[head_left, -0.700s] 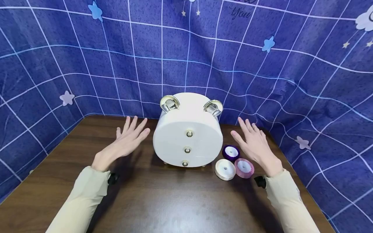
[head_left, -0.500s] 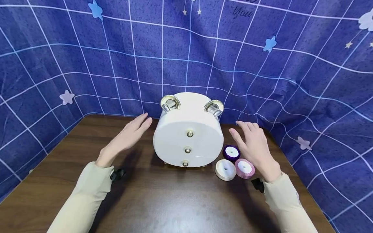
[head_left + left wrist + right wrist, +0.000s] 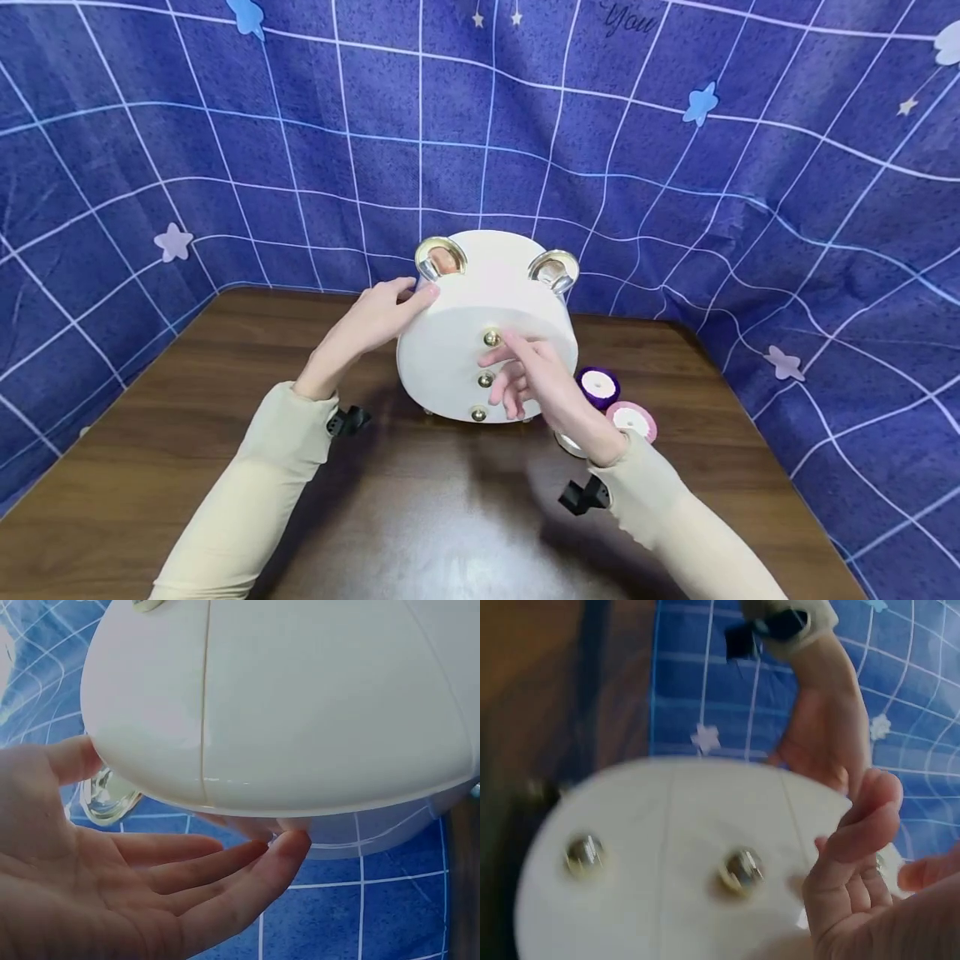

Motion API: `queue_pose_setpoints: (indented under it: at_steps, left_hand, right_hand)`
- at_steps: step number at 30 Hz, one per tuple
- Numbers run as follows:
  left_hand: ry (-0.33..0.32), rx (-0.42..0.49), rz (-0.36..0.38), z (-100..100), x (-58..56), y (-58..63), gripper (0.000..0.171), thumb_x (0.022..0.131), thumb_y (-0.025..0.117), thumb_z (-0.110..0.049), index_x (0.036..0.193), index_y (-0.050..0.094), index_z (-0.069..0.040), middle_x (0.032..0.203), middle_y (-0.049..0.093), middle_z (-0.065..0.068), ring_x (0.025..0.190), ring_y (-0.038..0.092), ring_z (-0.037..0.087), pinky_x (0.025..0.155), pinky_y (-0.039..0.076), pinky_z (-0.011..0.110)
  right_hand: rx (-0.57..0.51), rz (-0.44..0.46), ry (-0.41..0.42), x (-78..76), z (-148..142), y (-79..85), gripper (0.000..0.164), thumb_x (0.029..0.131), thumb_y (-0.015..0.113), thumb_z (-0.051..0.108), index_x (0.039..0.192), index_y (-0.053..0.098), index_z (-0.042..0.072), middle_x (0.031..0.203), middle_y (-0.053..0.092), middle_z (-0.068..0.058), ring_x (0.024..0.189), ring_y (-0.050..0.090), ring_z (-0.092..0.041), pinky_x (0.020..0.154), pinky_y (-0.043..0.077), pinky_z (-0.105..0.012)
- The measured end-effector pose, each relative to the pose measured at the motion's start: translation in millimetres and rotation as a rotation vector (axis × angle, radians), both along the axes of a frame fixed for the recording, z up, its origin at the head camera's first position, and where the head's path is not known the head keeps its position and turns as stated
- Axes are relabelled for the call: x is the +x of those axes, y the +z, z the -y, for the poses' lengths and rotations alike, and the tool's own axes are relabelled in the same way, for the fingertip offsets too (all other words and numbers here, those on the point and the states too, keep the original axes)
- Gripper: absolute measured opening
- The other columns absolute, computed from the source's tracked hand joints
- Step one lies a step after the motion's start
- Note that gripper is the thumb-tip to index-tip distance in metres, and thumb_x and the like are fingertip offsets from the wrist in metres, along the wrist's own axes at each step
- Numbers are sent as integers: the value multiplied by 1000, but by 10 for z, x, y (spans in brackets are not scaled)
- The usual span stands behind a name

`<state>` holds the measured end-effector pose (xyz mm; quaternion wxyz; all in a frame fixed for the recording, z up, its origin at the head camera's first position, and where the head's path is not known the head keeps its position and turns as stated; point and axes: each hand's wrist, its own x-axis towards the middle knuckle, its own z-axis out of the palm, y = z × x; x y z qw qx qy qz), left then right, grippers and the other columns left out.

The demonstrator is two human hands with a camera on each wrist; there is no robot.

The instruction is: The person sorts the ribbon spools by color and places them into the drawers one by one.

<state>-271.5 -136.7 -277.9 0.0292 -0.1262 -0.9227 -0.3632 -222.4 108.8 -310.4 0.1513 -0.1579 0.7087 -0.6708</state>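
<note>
A white, rounded drawer box [image 3: 450,358] with gold ear-like pieces on top stands on the table, three gold knobs down its front. My left hand [image 3: 372,321] is at its upper left side; in the left wrist view the thumb [image 3: 75,759] touches the edge and the loosely bent fingers [image 3: 225,900] lie along the side. In front of the box, my right hand [image 3: 551,383] is at the top knob [image 3: 492,337], thumb and index finger apart around it. Whether they touch that knob is unclear. The middle knob [image 3: 742,870] shows below the hand in the right wrist view.
Right of the box lie a purple ribbon roll [image 3: 598,387], a pink ribbon roll [image 3: 633,419] and a pale roll [image 3: 570,446], the last mostly hidden behind my right wrist. A blue gridded curtain [image 3: 315,167] hangs behind the brown wooden table [image 3: 420,517].
Both hands have moved inward from beside the box. The left has come to its upper left side, and the right has swung left past the ribbon rolls to the top knob.
</note>
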Motion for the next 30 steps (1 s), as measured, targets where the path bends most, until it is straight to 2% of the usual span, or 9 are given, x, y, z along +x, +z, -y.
queue_pose_setpoints:
  at_steps: [3, 6, 11, 16, 23, 26, 30]
  left_hand:
    - [-22, -2, -18, -3, -3, -2, 63, 97, 39, -57, 133, 55, -8, 115, 67, 14, 102, 65, 26, 90, 50, 42]
    - [-44, -9, -31, -12, -12, 4, 55, 98, 39, -56, 123, 62, -13, 104, 70, 11, 92, 65, 22, 83, 50, 38]
    - [-50, -28, -39, -20, -28, 12, 54, 97, 38, -57, 123, 62, -15, 103, 70, 9, 91, 65, 22, 83, 49, 37]
    - [-38, -42, -43, -20, -20, 22, 53, 97, 38, -59, 120, 63, -18, 97, 70, 7, 84, 65, 21, 77, 49, 34]
    - [-23, -74, -63, -2, -21, 17, 52, 97, 37, -58, 116, 65, -18, 98, 68, 6, 92, 59, 23, 81, 45, 37]
    - [-25, -88, -68, -1, -26, 19, 52, 98, 36, -58, 113, 65, -18, 96, 66, 5, 91, 57, 24, 79, 44, 36]
    - [-23, -85, -57, -9, -33, 24, 53, 98, 35, -58, 118, 64, -18, 100, 67, 5, 96, 57, 24, 84, 45, 38]
  right_hand:
    - [-85, 138, 16, -32, 93, -34, 62, 103, 33, 45, 118, 56, -10, 55, 64, 1, 39, 53, -9, 42, 42, -22]
    - [-151, 190, 5, -47, 143, -47, 61, 102, 32, 44, 121, 55, -9, 53, 62, 2, 39, 51, -9, 43, 41, -21]
    - [-185, 181, -50, -41, 160, -49, 54, 102, 35, 40, 116, 59, -6, 49, 57, 4, 39, 47, -9, 44, 39, -21]
    - [-178, 170, -63, 0, 148, -54, 47, 101, 38, 37, 107, 63, -2, 48, 54, 3, 40, 45, -10, 45, 39, -22]
    - [-193, 182, -7, 141, 118, -57, 42, 102, 38, 38, 98, 65, 7, 47, 54, 4, 40, 47, -9, 45, 37, -22]
    - [-197, 176, 30, 213, 102, -57, 43, 102, 37, 39, 100, 65, 6, 48, 54, 5, 40, 46, -9, 45, 37, -22]
    - [-197, 177, 48, 305, 88, -53, 44, 102, 37, 38, 101, 65, 5, 48, 54, 5, 40, 46, -9, 46, 37, -22]
